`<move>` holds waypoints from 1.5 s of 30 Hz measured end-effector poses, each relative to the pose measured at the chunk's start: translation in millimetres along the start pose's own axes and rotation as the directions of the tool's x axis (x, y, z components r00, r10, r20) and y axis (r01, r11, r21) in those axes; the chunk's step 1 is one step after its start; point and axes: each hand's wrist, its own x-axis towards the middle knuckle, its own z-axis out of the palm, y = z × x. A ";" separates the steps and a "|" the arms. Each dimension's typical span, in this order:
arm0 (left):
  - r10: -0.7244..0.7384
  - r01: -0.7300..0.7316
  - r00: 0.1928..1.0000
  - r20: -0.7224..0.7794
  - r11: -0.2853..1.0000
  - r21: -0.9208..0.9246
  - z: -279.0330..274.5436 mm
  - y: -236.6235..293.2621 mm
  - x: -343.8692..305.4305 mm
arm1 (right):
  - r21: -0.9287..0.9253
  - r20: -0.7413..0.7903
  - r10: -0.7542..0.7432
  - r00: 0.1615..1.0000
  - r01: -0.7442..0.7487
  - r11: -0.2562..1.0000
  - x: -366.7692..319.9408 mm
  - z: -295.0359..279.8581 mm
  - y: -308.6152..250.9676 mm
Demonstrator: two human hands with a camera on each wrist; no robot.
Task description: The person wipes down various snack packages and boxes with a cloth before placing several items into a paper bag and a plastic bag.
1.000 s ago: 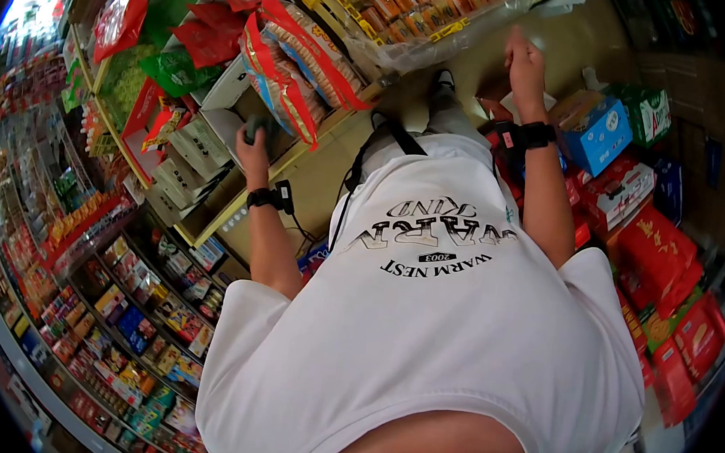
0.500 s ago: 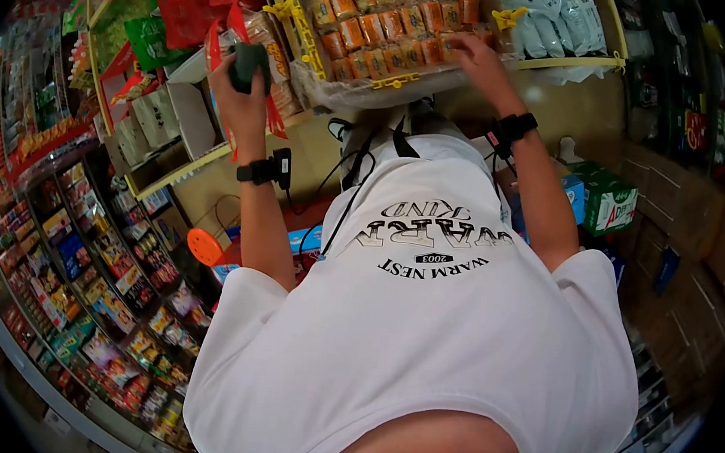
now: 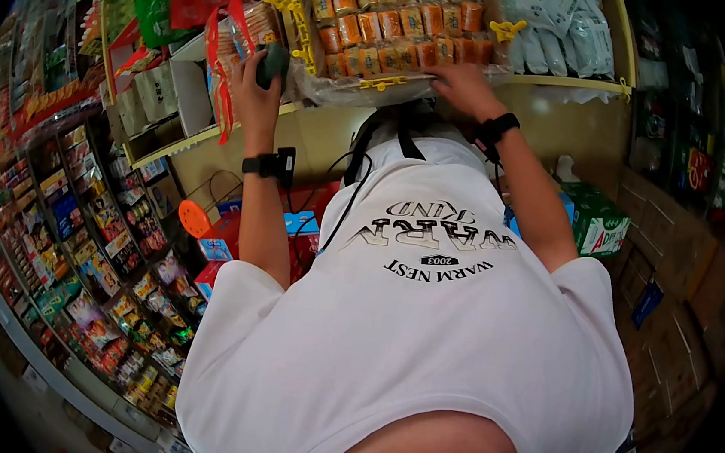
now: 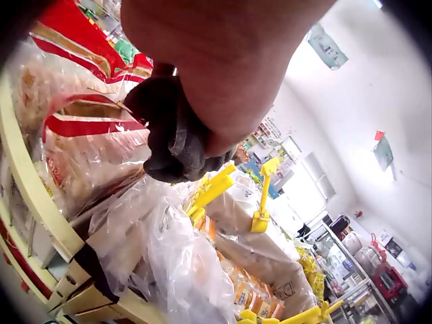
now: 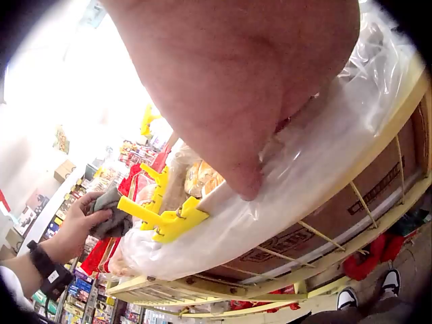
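Note:
My left hand (image 3: 252, 105) grips a dark grey-green cloth (image 3: 273, 65) beside the front rail, next to clear, red-edged snack bags (image 3: 233, 47). In the left wrist view the bunched cloth (image 4: 172, 131) hangs below the hand, close to yellow clips (image 4: 212, 189). My right hand (image 3: 469, 91) rests at the front edge of a plastic-lined box of small orange-wrapped packs (image 3: 397, 27). From the right wrist, the thumb lies against the clear plastic liner (image 5: 317, 179), near a yellow clip (image 5: 179, 219); the other fingers are mostly hidden behind the hand.
White packets (image 3: 560, 32) fill the bin on the right. A green carton (image 3: 600, 221) stands low beside brown boxes. Shelves of packaged snacks (image 3: 110, 248) run along the left, and an orange disc (image 3: 194, 219) sits near the left forearm.
The view has swung toward the orange packs. My left hand has come up with the cloth to the red-edged bags. My right hand has moved from beside the cartons to the box's front edge.

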 end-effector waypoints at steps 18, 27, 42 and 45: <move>0.294 -0.325 0.942 0.162 0.920 0.219 68.6 -57.4 106.0 | -0.097 0.027 0.119 0.992 -0.116 0.988 12.9 6.8 -3.5; 0.207 -0.276 0.915 0.346 0.947 0.165 87.0 -76.1 97.5 | -0.123 0.059 0.198 0.978 -0.189 0.974 15.2 6.6 -9.1; 0.346 -0.374 0.915 0.209 0.920 0.115 101.3 -72.5 106.5 | -0.131 0.083 0.169 0.982 -0.158 0.979 19.9 -1.0 -21.3; 0.346 -0.429 0.865 0.363 0.886 0.178 97.5 -75.8 108.2 | -0.164 0.085 0.164 0.983 -0.149 0.975 22.5 -5.4 -18.4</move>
